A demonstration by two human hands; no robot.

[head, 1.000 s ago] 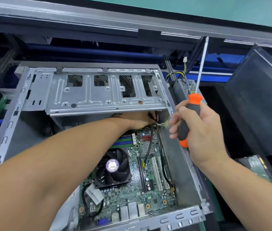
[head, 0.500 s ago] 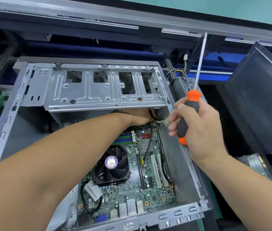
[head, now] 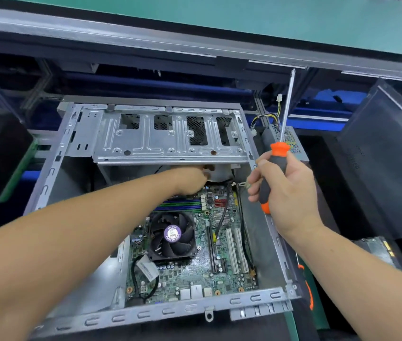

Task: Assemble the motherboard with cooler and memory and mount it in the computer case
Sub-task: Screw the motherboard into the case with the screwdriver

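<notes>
The green motherboard (head: 222, 274) lies inside the open metal computer case (head: 145, 313). Its black cooler fan (head: 171, 235) with a purple label sits at the board's left, and the blue-green memory sticks (head: 182, 205) lie just behind it. My left hand (head: 190, 179) reaches under the silver drive cage (head: 165, 141) at the board's far edge; its fingers are hidden there. My right hand (head: 286, 190) holds an orange and black screwdriver (head: 275, 168) upright over the case's right wall, shaft pointing up. A small white piece sticks out from its fingertips.
A power supply (head: 288, 141) with coloured wires sits behind the case's right corner. Black case panels (head: 387, 156) lean at the right. A green-topped workbench edge (head: 219, 48) runs across the back. A black cable crosses the board's middle.
The view has shifted slightly, so the case sits a little lower and more to the right. My left hand has reached a little further under the drive cage. The right hand keeps the screwdriver upright.
</notes>
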